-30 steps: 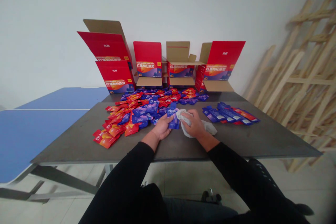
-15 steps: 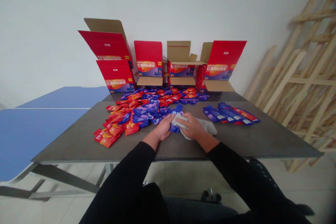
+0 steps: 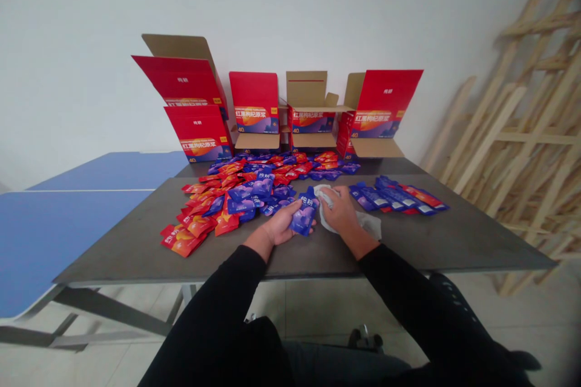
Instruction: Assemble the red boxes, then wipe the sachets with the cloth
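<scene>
My left hand (image 3: 280,225) is closed on a blue pouch (image 3: 304,215), its printed face turned up and its narrow top pointing away from me. Just right of the pouch, my right hand (image 3: 339,210) grips a bunched white cloth (image 3: 325,193), and the cloth's loose end trails on the table under my wrist. To the left spreads a heap of red pouches (image 3: 198,222) and blue pouches (image 3: 247,191). On the right lies a row of overlapping pouches (image 3: 394,196), mostly blue with some red.
Open red cartons (image 3: 200,133) stand along the back of the dark table (image 3: 436,248), against the wall. A blue table (image 3: 82,211) adjoins on the left. Wooden frames (image 3: 521,133) lean at the right. The table's front edge runs close to my forearms.
My right hand has drawn the cloth off the pouch, a little to the right. The pouch now shows its whole front and leans to the right in my left hand.
</scene>
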A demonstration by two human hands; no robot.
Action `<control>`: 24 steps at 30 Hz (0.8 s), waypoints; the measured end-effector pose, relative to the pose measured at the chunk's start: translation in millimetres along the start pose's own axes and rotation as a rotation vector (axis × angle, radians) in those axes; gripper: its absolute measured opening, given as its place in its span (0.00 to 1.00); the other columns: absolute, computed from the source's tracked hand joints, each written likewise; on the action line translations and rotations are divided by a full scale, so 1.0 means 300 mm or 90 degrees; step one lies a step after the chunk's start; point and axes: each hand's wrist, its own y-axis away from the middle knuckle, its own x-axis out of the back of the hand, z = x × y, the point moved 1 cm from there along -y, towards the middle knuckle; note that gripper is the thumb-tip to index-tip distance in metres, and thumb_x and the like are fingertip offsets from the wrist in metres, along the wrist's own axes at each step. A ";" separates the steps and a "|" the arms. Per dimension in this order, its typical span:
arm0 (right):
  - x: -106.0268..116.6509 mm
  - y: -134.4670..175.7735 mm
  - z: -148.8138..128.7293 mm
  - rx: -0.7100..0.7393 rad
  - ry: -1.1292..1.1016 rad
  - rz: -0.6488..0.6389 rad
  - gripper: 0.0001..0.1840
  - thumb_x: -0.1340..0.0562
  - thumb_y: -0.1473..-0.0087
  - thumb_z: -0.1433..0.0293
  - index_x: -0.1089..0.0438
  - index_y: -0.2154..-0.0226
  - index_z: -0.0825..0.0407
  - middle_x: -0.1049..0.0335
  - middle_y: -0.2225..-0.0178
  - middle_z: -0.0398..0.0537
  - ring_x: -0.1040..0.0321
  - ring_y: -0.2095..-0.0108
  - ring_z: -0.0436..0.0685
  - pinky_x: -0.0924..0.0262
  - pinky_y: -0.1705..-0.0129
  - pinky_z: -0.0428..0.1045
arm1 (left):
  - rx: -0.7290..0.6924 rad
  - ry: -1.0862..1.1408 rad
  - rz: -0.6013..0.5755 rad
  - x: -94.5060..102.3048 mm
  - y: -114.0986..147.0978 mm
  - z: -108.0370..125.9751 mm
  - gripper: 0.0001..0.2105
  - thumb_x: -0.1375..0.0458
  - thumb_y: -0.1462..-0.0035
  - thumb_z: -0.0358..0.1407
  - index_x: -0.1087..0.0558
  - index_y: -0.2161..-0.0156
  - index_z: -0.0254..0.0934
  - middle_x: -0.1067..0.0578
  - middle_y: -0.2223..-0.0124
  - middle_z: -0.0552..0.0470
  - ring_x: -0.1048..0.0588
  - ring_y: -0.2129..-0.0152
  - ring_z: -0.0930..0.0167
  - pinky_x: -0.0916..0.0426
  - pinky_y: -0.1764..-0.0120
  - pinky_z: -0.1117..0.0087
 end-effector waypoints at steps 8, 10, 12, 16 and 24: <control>0.006 0.000 -0.021 0.017 -0.017 0.007 0.20 0.40 0.33 0.62 0.23 0.44 0.50 0.34 0.49 0.60 0.31 0.49 0.69 0.31 0.42 0.68 | -0.029 0.169 0.014 -0.013 0.037 0.065 0.20 0.46 0.29 0.49 0.20 0.48 0.36 0.18 0.62 0.43 0.20 0.70 0.65 0.27 0.69 0.67; 0.005 0.006 -0.034 0.038 -0.016 -0.010 0.20 0.40 0.34 0.62 0.23 0.44 0.49 0.34 0.49 0.60 0.30 0.48 0.69 0.32 0.41 0.68 | -0.038 0.201 0.035 -0.010 0.037 0.071 0.17 0.44 0.29 0.46 0.20 0.52 0.34 0.21 0.67 0.45 0.21 0.71 0.66 0.29 0.70 0.69; 0.006 0.012 -0.045 0.057 -0.018 -0.006 0.19 0.39 0.34 0.62 0.23 0.45 0.49 0.33 0.49 0.60 0.30 0.48 0.68 0.31 0.42 0.67 | -0.056 0.228 0.057 -0.008 0.033 0.076 0.15 0.43 0.29 0.44 0.21 0.57 0.33 0.23 0.69 0.47 0.22 0.72 0.68 0.29 0.70 0.71; 0.010 0.015 -0.056 0.075 -0.024 0.038 0.17 0.40 0.33 0.62 0.23 0.46 0.47 0.33 0.50 0.58 0.29 0.49 0.66 0.30 0.42 0.66 | -0.126 0.241 0.103 -0.012 0.021 0.081 0.08 0.42 0.28 0.33 0.23 0.61 0.33 0.22 0.68 0.50 0.22 0.72 0.73 0.27 0.67 0.73; 0.011 0.016 -0.059 0.074 -0.039 0.027 0.17 0.39 0.33 0.62 0.23 0.46 0.48 0.33 0.51 0.58 0.29 0.49 0.66 0.29 0.43 0.66 | -0.171 0.143 0.134 -0.025 0.020 0.075 0.04 0.34 0.38 0.26 0.24 0.62 0.33 0.20 0.68 0.53 0.22 0.76 0.76 0.27 0.72 0.76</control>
